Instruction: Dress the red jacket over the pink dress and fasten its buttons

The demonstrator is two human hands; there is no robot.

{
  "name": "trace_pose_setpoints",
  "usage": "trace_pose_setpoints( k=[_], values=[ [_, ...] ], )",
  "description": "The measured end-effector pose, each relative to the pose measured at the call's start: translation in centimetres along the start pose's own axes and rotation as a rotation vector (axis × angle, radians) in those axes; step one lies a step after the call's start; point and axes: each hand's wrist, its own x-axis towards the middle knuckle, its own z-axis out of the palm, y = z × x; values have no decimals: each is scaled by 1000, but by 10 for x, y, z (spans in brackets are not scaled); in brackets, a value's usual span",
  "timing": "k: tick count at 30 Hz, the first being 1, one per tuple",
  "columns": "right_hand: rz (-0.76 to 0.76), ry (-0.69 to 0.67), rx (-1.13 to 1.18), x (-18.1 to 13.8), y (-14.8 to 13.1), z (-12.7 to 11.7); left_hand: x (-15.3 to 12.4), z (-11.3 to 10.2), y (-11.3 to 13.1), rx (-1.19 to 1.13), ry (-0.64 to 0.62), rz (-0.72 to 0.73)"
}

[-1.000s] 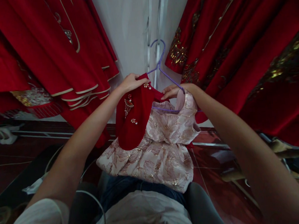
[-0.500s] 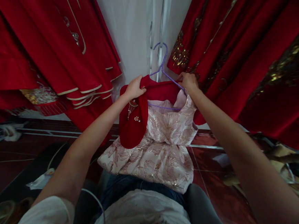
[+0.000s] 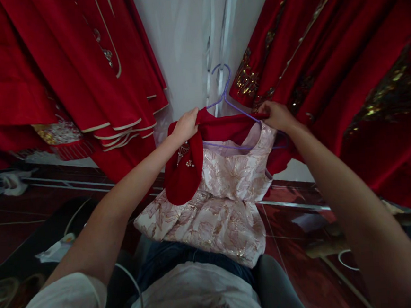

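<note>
A pale pink and gold brocade dress (image 3: 224, 171) lies over my lap on a purple wire hanger (image 3: 226, 78). Over its shoulders goes a red jacket (image 3: 184, 181) with beaded ornaments on its left front panel. At the left shoulder, my left hand (image 3: 188, 126) is closed on the jacket's edge. My right hand (image 3: 277, 115) pinches the jacket's edge beside the dress's right strap. Between the hands the red cloth is drawn out in a line behind the dress's neckline. The jacket's right side is mostly hidden behind the dress and my right arm.
Red garments with pale piping (image 3: 114, 85) hang at the left, and red garments with gold sequins (image 3: 327, 68) at the right. A pale panel (image 3: 178, 42) stands between them. Dark red floor tiles (image 3: 295, 261) and a wooden bar (image 3: 323, 248) are low on the right.
My right hand has moved right and slightly down, pulling the jacket's edge out past the dress's strap. My left hand has barely shifted and keeps its hold.
</note>
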Motion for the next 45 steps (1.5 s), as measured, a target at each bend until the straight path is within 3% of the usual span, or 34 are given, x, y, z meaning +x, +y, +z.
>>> trace_pose_setpoints(
  k=[7,11,13,16,18,23,31,35,40,45],
  values=[
    [126,52,-191,-39,26,-57,-5,6,17,13,14,-71],
    [272,73,-195,-67,13,-72,-8,12,20,-10,53,-98],
    [344,8,-50,-82,1,-70,-10,15,21,-19,78,-102],
    [465,-164,410,-101,-16,-59,-13,15,23,-23,98,-107],
    [522,-208,649,-108,-23,-49,-15,14,25,-35,106,-99],
    [531,-67,933,-102,-46,-21,-21,10,35,-58,114,-118],
    [269,-263,948,-81,-123,52,-25,8,41,-92,173,-156],
    [218,-59,900,-80,-132,76,-35,2,32,-124,195,-84],
    [230,209,809,-88,-115,81,-70,4,24,-180,376,-142],
    [141,266,822,-92,-105,80,-91,14,25,-236,389,-243]
  ],
)
